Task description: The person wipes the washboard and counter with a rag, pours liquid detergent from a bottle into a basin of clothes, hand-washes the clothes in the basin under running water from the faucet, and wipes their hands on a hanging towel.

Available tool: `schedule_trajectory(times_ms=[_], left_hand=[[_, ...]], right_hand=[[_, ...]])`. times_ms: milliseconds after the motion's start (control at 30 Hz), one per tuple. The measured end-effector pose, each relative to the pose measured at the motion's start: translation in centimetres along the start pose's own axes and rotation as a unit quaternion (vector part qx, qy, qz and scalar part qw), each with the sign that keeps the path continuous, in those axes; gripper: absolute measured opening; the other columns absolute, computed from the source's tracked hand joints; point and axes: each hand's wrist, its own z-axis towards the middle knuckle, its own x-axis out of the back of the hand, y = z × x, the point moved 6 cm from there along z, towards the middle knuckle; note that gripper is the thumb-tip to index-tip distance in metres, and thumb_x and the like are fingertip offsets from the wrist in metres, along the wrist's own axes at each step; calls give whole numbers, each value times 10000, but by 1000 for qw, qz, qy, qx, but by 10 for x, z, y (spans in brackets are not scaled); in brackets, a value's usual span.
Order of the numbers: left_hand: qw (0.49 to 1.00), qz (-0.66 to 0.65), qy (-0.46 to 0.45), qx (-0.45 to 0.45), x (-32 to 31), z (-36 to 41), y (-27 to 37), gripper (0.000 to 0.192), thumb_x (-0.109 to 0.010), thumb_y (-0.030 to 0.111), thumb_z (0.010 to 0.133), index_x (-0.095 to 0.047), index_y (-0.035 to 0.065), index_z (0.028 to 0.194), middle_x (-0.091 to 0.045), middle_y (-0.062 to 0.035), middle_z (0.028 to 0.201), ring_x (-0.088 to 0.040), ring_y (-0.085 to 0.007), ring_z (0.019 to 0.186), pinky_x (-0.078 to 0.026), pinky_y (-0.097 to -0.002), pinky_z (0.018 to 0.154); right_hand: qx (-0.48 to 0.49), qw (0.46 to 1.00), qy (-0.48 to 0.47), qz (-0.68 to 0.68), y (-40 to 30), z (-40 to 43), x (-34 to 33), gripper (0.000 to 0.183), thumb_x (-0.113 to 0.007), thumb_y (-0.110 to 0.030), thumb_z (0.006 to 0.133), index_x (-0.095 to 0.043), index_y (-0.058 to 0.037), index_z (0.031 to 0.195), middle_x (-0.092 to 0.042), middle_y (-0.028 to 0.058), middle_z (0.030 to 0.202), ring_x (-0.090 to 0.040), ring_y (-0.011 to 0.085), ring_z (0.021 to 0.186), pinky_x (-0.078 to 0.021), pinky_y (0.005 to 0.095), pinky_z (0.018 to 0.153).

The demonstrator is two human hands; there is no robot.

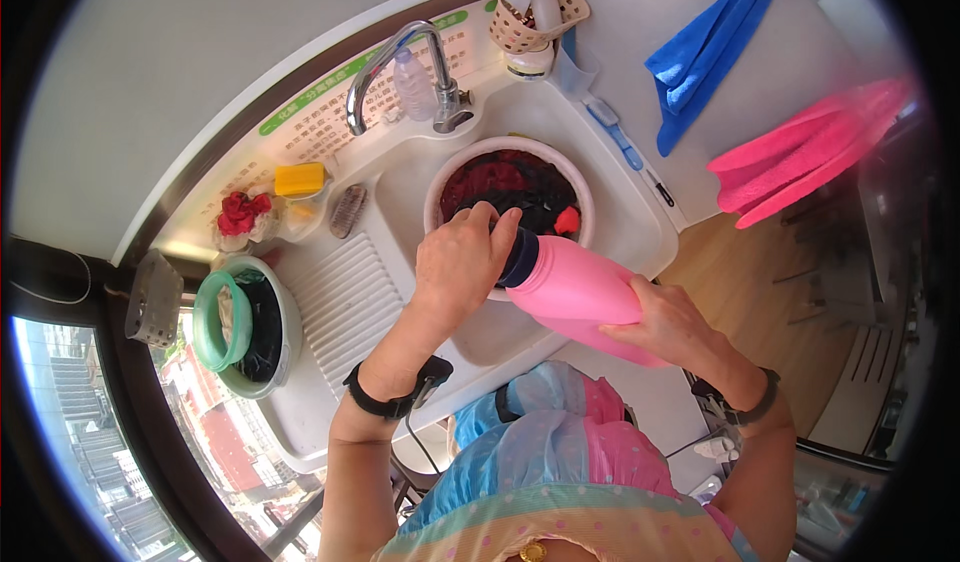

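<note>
A large pink plastic bottle [577,281] lies tilted across the front of the sink, its dark blue cap [522,256] pointing left. My left hand [463,262] grips the cap end, fingers wrapped over the cap. Around the bottle's lower body my right hand [667,313] is closed, supporting it. Just beyond the bottle, a pale round basin [587,194] stands in the white sink [637,221]. Dark and deep red wet clothes [517,176] fill the basin, with a bright red piece [568,221] near its right side. The bottle and my left hand hide the basin's near edge.
A ribbed washboard [349,299] adjoins the sink's left, beside a pale tub [291,329] of dark cloth. A chrome faucet [448,97] arches behind. A blue brush [615,138] lies right; blue [701,52] and pink towels [802,157] hang there. Yellow soap [299,179] sits back left.
</note>
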Motion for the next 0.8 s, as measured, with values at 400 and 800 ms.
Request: schedule_trajectory(times_ms=[400, 800], left_hand=[[996, 85, 4, -15, 25, 19, 26, 364, -572, 419, 896, -612, 62, 835, -649, -145, 769, -633, -343, 660, -495, -434, 597], [1000, 8, 15, 0, 27, 10, 27, 438, -513, 466, 928, -549, 35, 861, -632, -148, 801, -635, -355, 671, -509, -443, 594]], right_hand=[[25, 997, 26, 64, -5, 9, 6, 595, -762, -289, 747, -532, 68, 1163, -662, 234, 871, -668, 372, 785, -545, 409, 691], [61, 992, 75, 80, -4, 9, 9, 478, -764, -324, 731, -564, 41, 966, -643, 213, 776, -637, 401, 706, -531, 441, 636]])
